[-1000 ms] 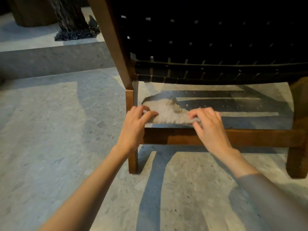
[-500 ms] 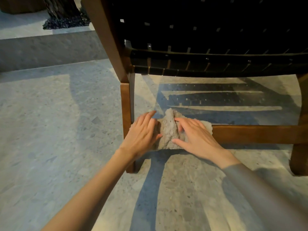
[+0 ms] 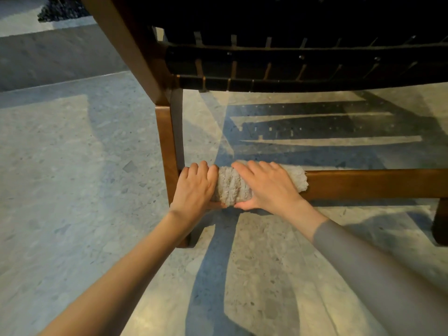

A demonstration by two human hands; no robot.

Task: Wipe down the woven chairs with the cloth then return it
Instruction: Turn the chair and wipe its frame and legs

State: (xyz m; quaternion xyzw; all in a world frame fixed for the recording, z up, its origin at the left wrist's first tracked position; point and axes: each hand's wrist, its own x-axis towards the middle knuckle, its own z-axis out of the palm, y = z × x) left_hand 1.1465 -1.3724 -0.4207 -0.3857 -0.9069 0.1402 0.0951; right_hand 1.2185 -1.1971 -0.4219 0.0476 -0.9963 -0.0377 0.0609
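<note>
Head view: we looked down at the lower frame of one woven chair (image 3: 291, 66) and at both of our arms reaching to it.
Cloth: the pale, fluffy cloth (image 3: 232, 187) was wrapped over the top and front of the lower rail (image 3: 375, 184), near the rail's left end, just beside the front leg (image 3: 167, 141).
Left hand: our left hand (image 3: 194, 190) gripped the rail at the cloth's left end, fingers curled over the top, index finger against the cloth; we could not tell how far the cloth ran under the palm.
Right hand: our right hand (image 3: 269, 187) lay over the right half of the cloth, fingers bent over the top of the rail and thumb tucked at the cloth's lower front edge, so it held the cloth against the wood.
Between the hands: a bare band of bunched cloth showed; a short end stuck out past the right fingers.
Sleeve: a grey sleeve (image 3: 363, 263) covered the right forearm; the left forearm was bare.
Chair: dark woven straps crossed the seat above the rail, and a second leg (image 3: 440, 221) stood at the far right.
Floor: speckled stone floor (image 3: 60, 166) carried the chair's striped shadow.
Background: a raised step (image 3: 48, 54) ran along the upper left, with dark pebbles (image 3: 60, 10) on top.
</note>
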